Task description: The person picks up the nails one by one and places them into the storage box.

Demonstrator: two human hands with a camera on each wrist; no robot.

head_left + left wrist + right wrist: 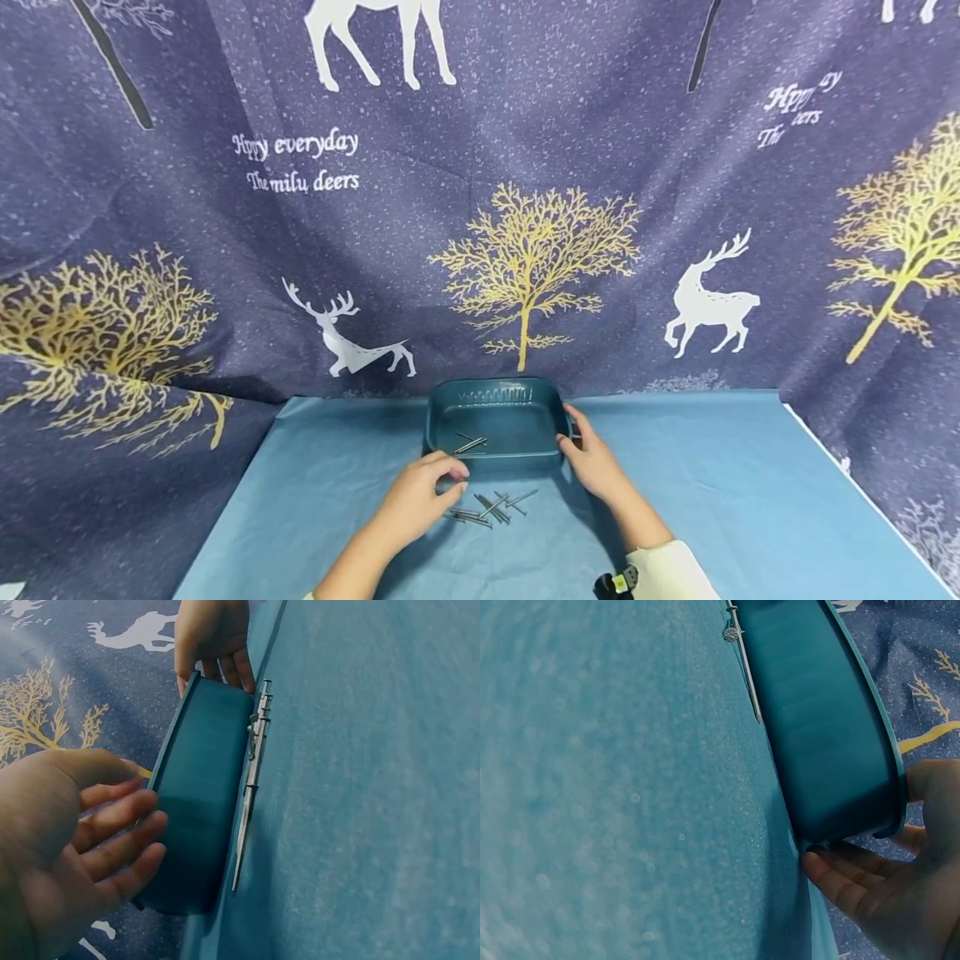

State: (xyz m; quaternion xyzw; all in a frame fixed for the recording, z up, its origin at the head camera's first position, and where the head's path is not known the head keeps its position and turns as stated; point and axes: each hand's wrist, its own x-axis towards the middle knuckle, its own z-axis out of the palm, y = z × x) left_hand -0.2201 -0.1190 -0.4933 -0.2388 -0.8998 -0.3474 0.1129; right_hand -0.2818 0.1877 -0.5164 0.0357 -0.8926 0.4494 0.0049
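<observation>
A teal rectangular baking dish [510, 467] stands on the blue cloth. Inside it, at the front left, lie several nails [471, 445]. More loose nails [492, 507] are spread on the cloth just in front of the dish. My left hand [416, 500] hovers by the dish's front left rim with fingers loosely bent and nothing between them; the left wrist view shows the fingertips [155, 851] overlapping the dish's side. On the right end, my right hand [596, 471] grips the dish, thumb at the rim and other fingers low against its end in the right wrist view.
Blue cloth [720, 492] covers the table on both sides of the dish. Close behind the dish hangs a dark blue curtain [465, 275] printed with deer and yellow trees. A black device [617, 582] sits at the right sleeve.
</observation>
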